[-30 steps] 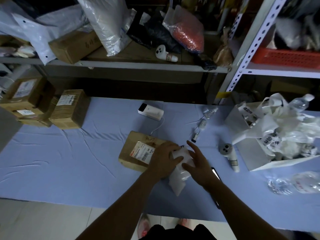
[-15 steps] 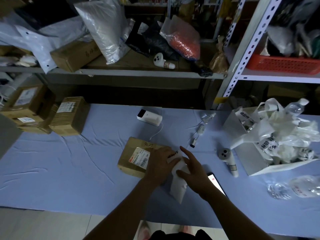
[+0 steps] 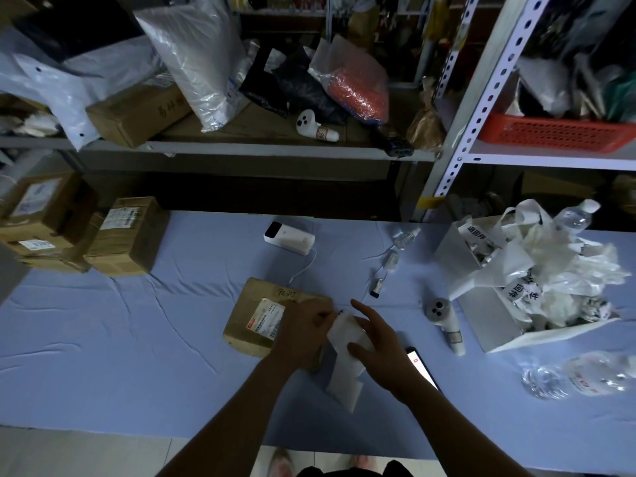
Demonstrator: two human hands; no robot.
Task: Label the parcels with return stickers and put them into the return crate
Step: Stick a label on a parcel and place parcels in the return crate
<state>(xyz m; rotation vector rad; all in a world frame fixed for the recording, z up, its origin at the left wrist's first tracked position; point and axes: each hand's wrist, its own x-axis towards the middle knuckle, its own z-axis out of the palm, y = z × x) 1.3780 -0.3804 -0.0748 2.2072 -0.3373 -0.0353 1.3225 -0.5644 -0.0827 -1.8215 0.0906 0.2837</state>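
As left hand (image 3: 303, 333) and right hand (image 3: 380, 352) pinch the sheet (image 3: 344, 376), the parcel (image 3: 253, 318) (brown, labelled) lies flat.

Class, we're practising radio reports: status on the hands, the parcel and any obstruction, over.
Left grip pinches sticker sheet top, right grip holds it. Brown parcel under left grip, no return sticker visible. Phone beside right forearm.

I'm in a parcel storeroom, some back-of-shop stockroom. Slotted metal racking (image 3: 481, 98) stands on the far side, and its shelf (image 3: 275, 151) is heaped with poly mailer bags (image 3: 196, 56) and a cardboard box (image 3: 134, 115). A red basket (image 3: 557, 134) sits on the far right. Taped cartons (image 3: 127, 235) with shipping labels are stacked at the far left of the cloth-covered surface (image 3: 103, 339). Another labelled parcel (image 3: 254, 304) lies near me, and a white box (image 3: 488, 321) on the right spills printed sticker strips (image 3: 516, 290).
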